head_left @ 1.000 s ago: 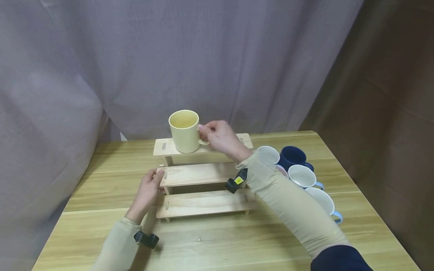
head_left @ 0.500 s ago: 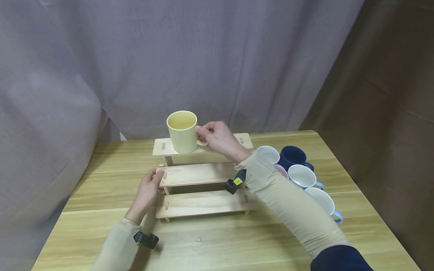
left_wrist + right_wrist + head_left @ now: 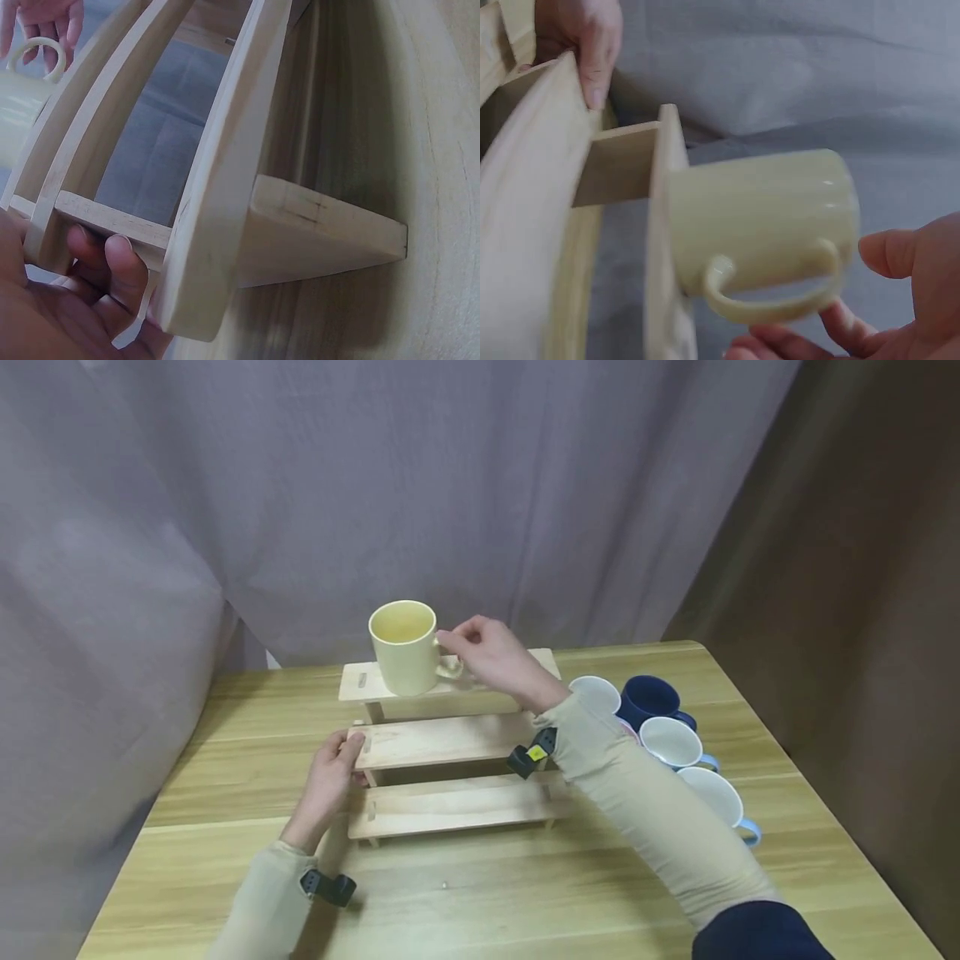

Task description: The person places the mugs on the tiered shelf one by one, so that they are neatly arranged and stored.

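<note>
Head view: yellow mug (image 3: 403,656) is upright on the top tier of the wooden rack (image 3: 438,742), left of the rack's middle, base near the front edge, handle to the right. Right hand (image 3: 495,656) is at the handle; grip unclear from here. Left hand (image 3: 330,781) pinches the left end of the rack's middle tier, thumb on top. Right of the rack: navy mug (image 3: 649,697) and several white-lined mugs (image 3: 671,743), one partly behind the right sleeve (image 3: 645,802).

Left wrist view: left fingers curled under the rack's board, so it's braced. Lets go or tugs, the rack could shift and rock the mug.

Right wrist view: mug base against the rack's top tier. Right thumb clear of the mug, fingers spread loosely behind the handle; can't tell if one touches. Main risk, I'd say: a finger catching the handle on exit, dragging the mug off the rack's front edge. Second: sleeve clipping the mugs right of the rack.
</note>
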Available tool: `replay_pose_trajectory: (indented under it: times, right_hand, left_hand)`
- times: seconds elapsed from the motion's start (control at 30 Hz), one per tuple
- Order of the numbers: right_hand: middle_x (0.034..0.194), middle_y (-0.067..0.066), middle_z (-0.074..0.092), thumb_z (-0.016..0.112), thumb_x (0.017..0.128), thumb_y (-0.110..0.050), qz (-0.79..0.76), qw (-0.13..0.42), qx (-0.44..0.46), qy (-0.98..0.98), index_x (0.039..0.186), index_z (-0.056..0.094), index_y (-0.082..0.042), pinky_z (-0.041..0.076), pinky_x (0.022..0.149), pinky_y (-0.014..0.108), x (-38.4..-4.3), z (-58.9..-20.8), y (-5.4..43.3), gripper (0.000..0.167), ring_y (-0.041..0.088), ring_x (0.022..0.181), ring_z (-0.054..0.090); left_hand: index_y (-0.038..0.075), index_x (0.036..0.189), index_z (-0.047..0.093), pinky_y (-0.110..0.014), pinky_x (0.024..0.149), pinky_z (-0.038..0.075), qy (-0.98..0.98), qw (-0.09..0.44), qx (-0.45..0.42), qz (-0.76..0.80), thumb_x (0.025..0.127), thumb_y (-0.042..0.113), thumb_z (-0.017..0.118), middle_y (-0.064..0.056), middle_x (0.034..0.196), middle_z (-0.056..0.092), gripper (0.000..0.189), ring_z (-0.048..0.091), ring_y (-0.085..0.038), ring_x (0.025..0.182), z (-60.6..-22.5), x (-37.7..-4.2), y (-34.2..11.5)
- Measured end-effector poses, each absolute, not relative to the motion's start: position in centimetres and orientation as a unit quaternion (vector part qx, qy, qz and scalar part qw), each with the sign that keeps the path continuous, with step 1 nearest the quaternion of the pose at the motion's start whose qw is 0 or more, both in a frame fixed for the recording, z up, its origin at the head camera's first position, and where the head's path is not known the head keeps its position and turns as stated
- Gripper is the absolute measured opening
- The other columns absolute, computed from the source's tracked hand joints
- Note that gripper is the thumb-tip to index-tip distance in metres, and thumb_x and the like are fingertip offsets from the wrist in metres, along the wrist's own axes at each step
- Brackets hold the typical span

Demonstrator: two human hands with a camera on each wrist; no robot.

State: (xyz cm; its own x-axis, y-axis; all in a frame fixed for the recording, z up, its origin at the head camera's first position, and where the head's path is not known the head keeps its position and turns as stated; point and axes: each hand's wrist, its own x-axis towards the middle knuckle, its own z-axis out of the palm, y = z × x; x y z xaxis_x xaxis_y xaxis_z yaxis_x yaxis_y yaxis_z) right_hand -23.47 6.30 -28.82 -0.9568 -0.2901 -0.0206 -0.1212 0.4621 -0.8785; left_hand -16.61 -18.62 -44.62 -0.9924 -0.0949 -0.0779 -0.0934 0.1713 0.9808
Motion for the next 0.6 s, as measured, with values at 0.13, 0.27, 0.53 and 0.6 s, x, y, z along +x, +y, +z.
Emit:
replay_pose_trajectory:
  times: [0.13,0.27,0.53,0.6]
  right_hand:
    - [0.117,0.006,0.057,0.054,0.097,-0.048,-0.484,0.048,-0.112,0.867,0.120,0.056,-0.008,0.047,0.090,0.037,-22.9,-27.6,8.2,0.046,0.024,0.106,0.055]
    - [0.116,0.010,0.057,0.054,0.098,-0.044,-0.498,0.022,-0.107,0.860,0.120,0.056,-0.005,0.048,0.092,0.041,-21.3,-26.8,11.1,0.045,0.029,0.108,0.054]
    - [0.117,0.012,0.059,0.051,0.098,-0.050,-0.458,-0.029,-0.079,0.885,0.120,0.055,-0.005,0.044,0.092,0.039,-17.5,-27.3,17.3,0.051,0.027,0.105,0.055]
    - [0.117,0.014,0.059,0.051,0.099,-0.048,-0.446,-0.044,-0.076,0.891,0.119,0.055,-0.003,0.042,0.093,0.041,-16.7,-28.1,18.5,0.050,0.027,0.106,0.055]
  left_hand:
    - [-0.006,0.130,0.047,-0.030,0.064,0.053,-0.768,0.002,0.059,-0.638,0.105,0.030,0.043,-0.015,0.094,0.061,0.044,0.057,-0.016,0.071,-44.6,-16.7,-18.7]
    - [-0.006,0.129,0.048,-0.030,0.064,0.053,-0.768,-0.004,0.062,-0.637,0.105,0.031,0.043,-0.015,0.095,0.061,0.044,0.058,-0.017,0.071,-44.6,-16.6,-18.7]
    - [-0.007,0.129,0.047,-0.029,0.063,0.053,-0.768,0.001,0.062,-0.637,0.105,0.031,0.043,-0.013,0.095,0.059,0.045,0.056,-0.014,0.069,-44.5,-16.5,-19.1]
    - [-0.007,0.129,0.047,-0.029,0.064,0.053,-0.770,0.002,0.063,-0.635,0.105,0.032,0.042,-0.014,0.097,0.058,0.046,0.056,-0.014,0.070,-44.4,-16.5,-19.3]
